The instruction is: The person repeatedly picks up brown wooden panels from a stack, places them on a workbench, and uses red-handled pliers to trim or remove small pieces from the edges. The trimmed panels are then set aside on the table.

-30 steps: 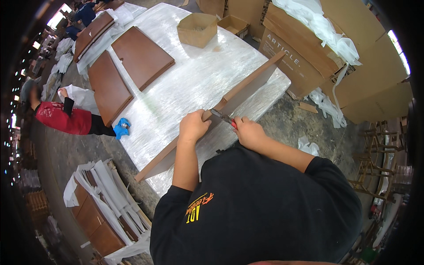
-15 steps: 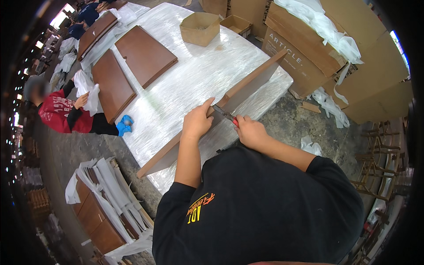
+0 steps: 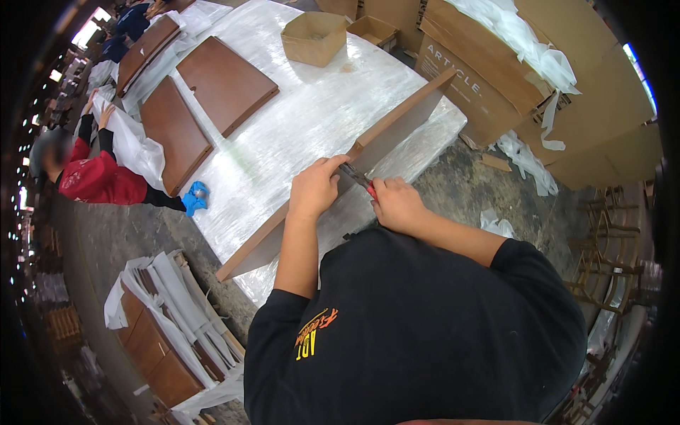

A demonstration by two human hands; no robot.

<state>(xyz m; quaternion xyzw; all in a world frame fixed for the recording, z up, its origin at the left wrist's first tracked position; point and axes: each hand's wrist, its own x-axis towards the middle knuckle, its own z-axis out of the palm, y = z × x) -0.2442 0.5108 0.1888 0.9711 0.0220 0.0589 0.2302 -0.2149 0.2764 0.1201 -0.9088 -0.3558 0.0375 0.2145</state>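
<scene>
White wrap [image 3: 133,147] spread wider since; R hand [image 3: 398,204] clenched on pliers [image 3: 360,179], L hand [image 3: 314,188] gripping brn panel [image 3: 398,125].

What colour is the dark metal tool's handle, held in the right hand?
Red: the dark metal tool's handle shows best in the head view.

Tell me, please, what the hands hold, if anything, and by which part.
Right hand: the red-handled tool, by its handle. Left hand: the upright brown panel, by its upper edge.
</scene>
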